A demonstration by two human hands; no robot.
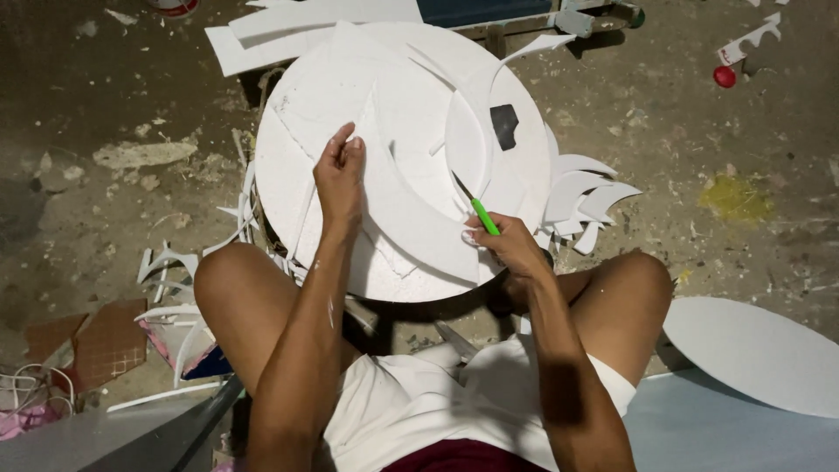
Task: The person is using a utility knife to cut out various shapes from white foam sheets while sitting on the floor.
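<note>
Your right hand [507,245] clenched a green-handled knife [476,210], its blade angled up-left into the curved foam strip [411,205] on the round foam board [297,166]; your left hand [341,175] pressed flat, grasping nothing.

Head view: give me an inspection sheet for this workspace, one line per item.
Surface: stained concrete floor, dusty.
Job's things: round white foam board with curved cut pieces on it; green-handled knife.
Clutter: curved foam offcuts, red ball, brown tiles, white oval board.
Grippers: left hand presses a foam piece; right hand holds the knife, blade on the foam.
Cables: white cord at lower left.
Surroundings: person seated, knees either side.
</note>
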